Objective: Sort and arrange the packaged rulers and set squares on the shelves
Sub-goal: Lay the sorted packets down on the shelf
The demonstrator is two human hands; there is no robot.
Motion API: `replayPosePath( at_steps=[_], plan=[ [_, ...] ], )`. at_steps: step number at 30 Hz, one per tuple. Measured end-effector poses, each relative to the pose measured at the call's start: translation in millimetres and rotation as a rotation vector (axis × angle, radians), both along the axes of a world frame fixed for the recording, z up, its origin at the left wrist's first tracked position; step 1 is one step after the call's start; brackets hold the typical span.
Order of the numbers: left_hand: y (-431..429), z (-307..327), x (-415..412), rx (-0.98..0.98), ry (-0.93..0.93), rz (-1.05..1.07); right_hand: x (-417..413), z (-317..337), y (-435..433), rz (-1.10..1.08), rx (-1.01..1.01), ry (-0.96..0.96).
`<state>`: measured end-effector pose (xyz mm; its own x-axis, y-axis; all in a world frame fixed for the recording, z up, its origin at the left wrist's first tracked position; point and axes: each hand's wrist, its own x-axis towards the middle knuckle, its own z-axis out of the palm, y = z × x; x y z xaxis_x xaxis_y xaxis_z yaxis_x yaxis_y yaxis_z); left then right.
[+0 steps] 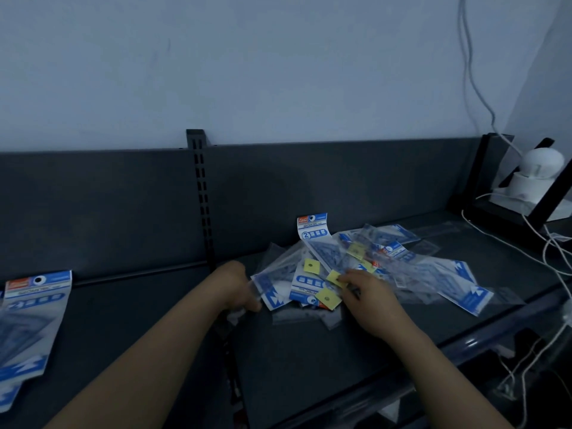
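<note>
Curling round a packet (266,287) at the left edge of the pile (387,252), the left grip (240,287) holds it. The right grip (368,294) touches a tagged packet (335,278) atop the pile; whether it pinches, I cannot tell. The pile lies on the shelf (309,351); a lone packet (31,320) lies far left of the pile.

From here, the dark grey metal shelf (309,360) lies bare in front of the loose heap of clear blue-printed ruler packets (458,283) and leftwards to the flat stack of like packets (28,320), with a black slotted upright (201,193) behind and trailing white cables (554,258) and a white domed device (538,178) crowding the right end.
</note>
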<state>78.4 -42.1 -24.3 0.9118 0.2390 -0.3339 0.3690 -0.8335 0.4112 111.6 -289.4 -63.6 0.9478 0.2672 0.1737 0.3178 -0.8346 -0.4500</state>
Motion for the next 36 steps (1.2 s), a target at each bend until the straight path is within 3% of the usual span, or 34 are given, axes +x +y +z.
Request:
replayPosePath(
  at_steps=[7, 11, 14, 18, 20, 23, 30, 33, 36],
  plan=[
    [24.9, -0.4, -1.6, -0.065, 0.009, 0.050, -6.2, 0.9, -0.4, -0.013, -0.009, -0.004],
    [35.4, 4.4, -2.1, -0.239, -0.104, 0.185, -11.4, 3.4, 2.5, -0.026, 0.000, -0.019],
    [26.0, 12.3, -3.1, -0.483, -0.162, 0.239, -18.0, 6.0, 4.2, 0.006, 0.031, -0.040],
    [-13.5, 16.8, -2.0, -0.562, -0.157, 0.153, -19.8, 14.9, -11.6, -0.080, 0.216, -0.024],
    [-37.3, 13.4, 1.4, -0.564, -0.132, 0.099, -7.1, 12.7, -30.6, -0.170, 0.151, -0.098],
    [-68.1, 4.8, 13.1, -0.455, -0.114, 0.001, 14.1, 9.6, -58.7, -0.314, -0.117, -0.042],
    [-110.0, 1.4, 31.0, 0.242, -0.186, -0.164, 37.1, 20.9, -75.7, -0.300, -0.269, 0.087],
    [-124.6, 3.5, 34.7, 0.277, -0.220, -0.194, 37.8, 29.3, -73.0, -0.311, -0.341, 0.134],
    [-131.9, 5.9, 40.5, 0.192, -0.199, -0.183, 36.3, 35.2, -71.9, -0.302, -0.293, 0.168]
  ],
)
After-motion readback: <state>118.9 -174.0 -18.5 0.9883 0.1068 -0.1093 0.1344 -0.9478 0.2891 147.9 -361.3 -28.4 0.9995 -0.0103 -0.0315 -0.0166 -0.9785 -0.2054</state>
